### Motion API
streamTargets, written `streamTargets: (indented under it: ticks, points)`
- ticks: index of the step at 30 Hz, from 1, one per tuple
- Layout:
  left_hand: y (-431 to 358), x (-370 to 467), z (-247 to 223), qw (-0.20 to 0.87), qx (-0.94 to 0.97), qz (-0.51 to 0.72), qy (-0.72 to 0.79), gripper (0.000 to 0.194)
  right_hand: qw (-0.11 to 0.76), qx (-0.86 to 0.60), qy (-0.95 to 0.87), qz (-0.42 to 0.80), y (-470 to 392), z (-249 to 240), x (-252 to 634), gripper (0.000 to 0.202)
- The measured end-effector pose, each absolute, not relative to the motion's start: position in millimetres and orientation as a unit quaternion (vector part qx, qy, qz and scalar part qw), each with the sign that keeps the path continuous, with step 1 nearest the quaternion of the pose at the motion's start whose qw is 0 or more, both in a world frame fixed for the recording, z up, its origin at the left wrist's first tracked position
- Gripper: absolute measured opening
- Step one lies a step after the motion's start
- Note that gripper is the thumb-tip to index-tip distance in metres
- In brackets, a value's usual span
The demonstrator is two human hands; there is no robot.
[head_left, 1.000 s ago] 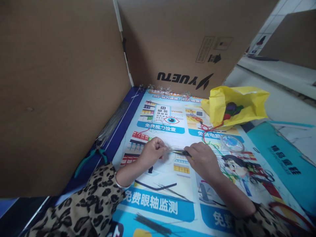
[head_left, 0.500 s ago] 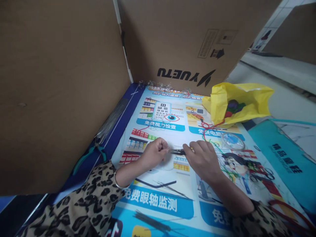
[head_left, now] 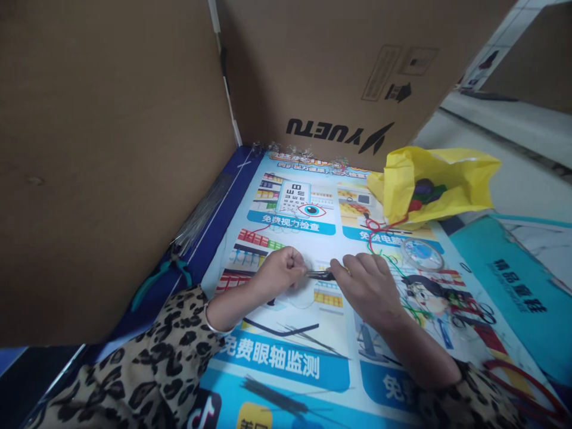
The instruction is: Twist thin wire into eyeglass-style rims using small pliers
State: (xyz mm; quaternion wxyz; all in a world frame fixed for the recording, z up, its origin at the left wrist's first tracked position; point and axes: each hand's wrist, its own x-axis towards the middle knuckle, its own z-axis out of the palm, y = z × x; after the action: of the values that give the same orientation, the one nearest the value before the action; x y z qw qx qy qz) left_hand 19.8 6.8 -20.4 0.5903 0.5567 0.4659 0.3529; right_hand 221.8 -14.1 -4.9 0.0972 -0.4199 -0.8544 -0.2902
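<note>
My right hand (head_left: 369, 289) is closed around a pair of pliers (head_left: 319, 275); the narrow metal jaws point left and the handles are hidden in the fist. Facing it, my left hand (head_left: 286, 269) pinches thin wire right at the tips of the jaws. The wire is very fine, and a faint loop of it seems to hang below the fingertips. Both hands are just above a printed poster (head_left: 290, 328) that covers the table.
Cardboard panels (head_left: 111, 149) wall the left and back. A yellow bag (head_left: 447, 185) with coloured balls lies at back right, near a round clear dish (head_left: 422, 255). Teal-handled pliers (head_left: 163, 275) lie left beside a bundle of wires (head_left: 201, 208). More dark wires (head_left: 272, 394) lie in front.
Both hands keep almost the same pose, with the jaws still at the left fingertips. The view has shifted slightly.
</note>
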Motion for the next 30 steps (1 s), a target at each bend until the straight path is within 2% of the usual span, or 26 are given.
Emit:
streamTargets:
  ticks: [10, 19, 30]
  points:
    - [8.3, 19.4, -20.9, 0.605, 0.550, 0.344, 0.461, 0.013, 0.084, -0.442, -0.854, -0.262, -15.0, -5.4, 220.3, 0.014]
    - [9.2, 19.1, -26.7, 0.548, 0.590, 0.327, 0.495, 0.012, 0.061, -0.447, -0.862, -0.231, -14.4, -1.6, 217.7, 0.012]
    - [10.6, 19.2, -26.4, 0.566, 0.584, 0.319, 0.487, 0.014, 0.062, -0.454, -0.863, -0.213, -12.8, -7.3, 218.0, 0.007]
